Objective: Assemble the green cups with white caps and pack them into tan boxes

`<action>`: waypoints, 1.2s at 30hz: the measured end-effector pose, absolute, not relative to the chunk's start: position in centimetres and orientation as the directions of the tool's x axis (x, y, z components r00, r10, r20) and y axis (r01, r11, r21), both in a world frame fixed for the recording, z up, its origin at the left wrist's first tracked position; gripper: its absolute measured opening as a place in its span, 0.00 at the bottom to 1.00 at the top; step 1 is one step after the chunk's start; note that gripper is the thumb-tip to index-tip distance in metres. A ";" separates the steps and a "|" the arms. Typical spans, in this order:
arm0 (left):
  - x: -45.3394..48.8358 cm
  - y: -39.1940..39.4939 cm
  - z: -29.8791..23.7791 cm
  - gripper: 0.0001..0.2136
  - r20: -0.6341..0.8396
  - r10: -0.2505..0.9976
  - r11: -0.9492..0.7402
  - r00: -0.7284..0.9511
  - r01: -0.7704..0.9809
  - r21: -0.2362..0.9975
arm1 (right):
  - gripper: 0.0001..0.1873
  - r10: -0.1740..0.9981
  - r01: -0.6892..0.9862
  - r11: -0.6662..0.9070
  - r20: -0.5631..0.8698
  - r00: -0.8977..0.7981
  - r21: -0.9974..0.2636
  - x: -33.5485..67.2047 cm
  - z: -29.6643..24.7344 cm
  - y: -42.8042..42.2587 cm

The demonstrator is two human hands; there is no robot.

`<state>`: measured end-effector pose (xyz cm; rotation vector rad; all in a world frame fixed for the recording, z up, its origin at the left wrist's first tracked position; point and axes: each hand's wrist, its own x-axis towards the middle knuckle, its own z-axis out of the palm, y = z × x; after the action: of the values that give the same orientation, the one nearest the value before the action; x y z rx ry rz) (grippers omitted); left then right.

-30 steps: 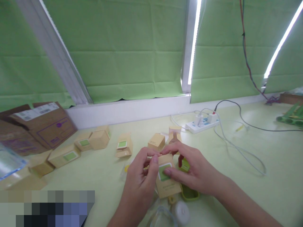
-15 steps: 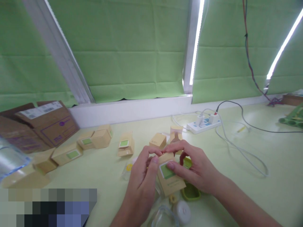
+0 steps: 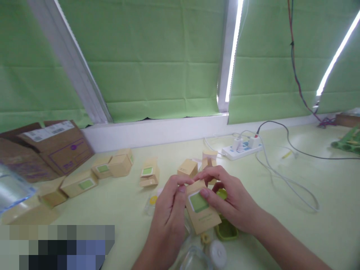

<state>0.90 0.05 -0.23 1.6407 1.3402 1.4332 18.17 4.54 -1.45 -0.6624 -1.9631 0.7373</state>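
Surface (image 3: 281, 210) pale green, wide. Brown carton (image 3: 56, 146) at far left, small tan boxes (image 3: 81, 183) strewn between carton and hands, power strip (image 3: 242, 148) behind at right.
Right hand (image 3: 233, 202): thumb pressed on green label, forefinger curled over top flap of labelled box (image 3: 201, 213).
Left hand (image 3: 168, 217): fingers narrow, pinching same top edge.
Labelled box tilted, front centre, gripped between both hands, over green tray (image 3: 226, 232).
White cap (image 3: 218, 253) just beside tray.

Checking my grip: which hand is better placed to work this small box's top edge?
Likely the left hand: it pinches the top corner of the small box, while the right hand presses a finger on the green label, steadying it.
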 end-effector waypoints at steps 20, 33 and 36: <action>0.8 1.0 -2.0 0.10 0.417 0.908 -0.400 -0.039 0.219 0.890 | 0.08 0.774 0.067 0.581 0.524 -0.356 -0.811 17.8 -1.3 4.3; 0.4 1.0 -2.2 0.14 0.549 0.835 -0.508 -0.008 0.369 0.778 | 0.07 0.820 0.069 0.546 0.517 -0.244 -0.835 18.2 -0.6 4.7; 0.4 1.1 -2.3 0.18 0.563 0.825 -0.494 -0.051 0.420 0.761 | 0.07 0.820 0.034 0.552 0.534 -0.206 -0.833 18.1 -0.8 4.8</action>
<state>0.40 1.14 -2.33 1.8736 1.3223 1.5607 18.10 4.82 -0.77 -0.7333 -1.6323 0.8483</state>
